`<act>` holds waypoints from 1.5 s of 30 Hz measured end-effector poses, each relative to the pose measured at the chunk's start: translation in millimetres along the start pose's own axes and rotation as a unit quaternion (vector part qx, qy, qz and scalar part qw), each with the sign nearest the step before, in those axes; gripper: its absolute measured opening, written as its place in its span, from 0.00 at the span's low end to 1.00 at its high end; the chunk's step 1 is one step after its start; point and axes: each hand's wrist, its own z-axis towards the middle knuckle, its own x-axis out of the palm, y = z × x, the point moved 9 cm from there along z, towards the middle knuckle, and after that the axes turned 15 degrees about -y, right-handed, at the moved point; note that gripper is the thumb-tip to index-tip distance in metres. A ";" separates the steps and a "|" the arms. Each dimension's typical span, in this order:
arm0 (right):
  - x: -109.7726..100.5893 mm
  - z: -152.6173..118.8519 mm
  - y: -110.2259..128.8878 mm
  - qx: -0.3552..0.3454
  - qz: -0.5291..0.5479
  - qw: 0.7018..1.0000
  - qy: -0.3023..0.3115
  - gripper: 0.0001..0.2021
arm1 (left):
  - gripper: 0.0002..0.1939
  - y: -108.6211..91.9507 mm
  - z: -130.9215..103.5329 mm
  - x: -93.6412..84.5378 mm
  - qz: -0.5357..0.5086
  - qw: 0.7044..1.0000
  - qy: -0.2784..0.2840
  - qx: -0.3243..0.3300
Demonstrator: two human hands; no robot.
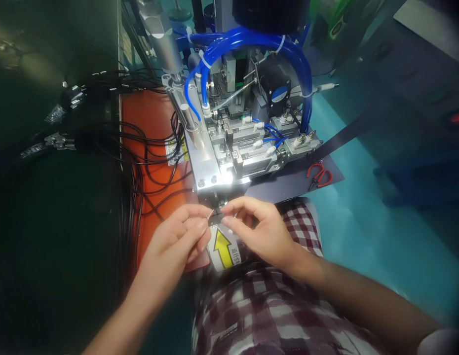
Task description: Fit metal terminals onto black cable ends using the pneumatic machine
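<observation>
My left hand (185, 234) is closed in a pinch on a thin pale wire (210, 215), whose tip shows past the fingertips. Just across from it, my right hand (257, 224) has its thumb and forefinger curled close together at a small dark part. What, if anything, sits between those fingertips is too small to make out. Both hands meet at the front end of a metal machine (237, 153) with pneumatic fittings. Under them lies a white label with a yellow arrow (222, 249).
Bundles of black cables (140, 140) run over an orange-red surface (151, 182) on the left. Thick blue air tubes (248, 37) arch above the machine. Red-handled cutters (318, 175) lie on the grey surface at right. A checkered garment covers my lap (274, 301).
</observation>
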 end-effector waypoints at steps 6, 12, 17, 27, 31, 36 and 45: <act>12.8 4.2 13.5 -0.030 0.050 0.996 0.066 0.11 | 0.20 -14.7 -1.9 -1.1 -0.054 0.997 0.045 0.035; 22.4 8.0 20.4 -0.025 0.081 0.992 0.097 0.04 | 0.23 -21.7 -4.3 -4.4 -0.086 0.993 0.080 -0.012; 43.7 3.7 0.9 0.138 0.103 0.972 0.160 0.10 | 0.22 -17.4 3.4 -3.3 -0.121 0.983 0.118 -0.075; 33.5 14.4 1.6 0.142 0.087 0.979 0.119 0.09 | 0.14 -20.4 1.6 -16.5 0.004 0.999 0.028 0.029; 34.5 13.6 -2.2 0.137 0.076 0.980 0.121 0.09 | 0.12 -16.9 0.4 -12.1 -0.029 0.998 0.047 0.008; 33.3 12.8 0.1 0.091 0.050 0.988 0.113 0.09 | 0.15 -12.9 3.6 -11.2 -0.028 0.998 0.062 -0.003; 4.0 -8.3 53.1 -0.287 -0.060 0.955 -0.031 0.09 | 0.16 -12.8 -2.7 -7.0 -0.017 1.000 0.015 0.019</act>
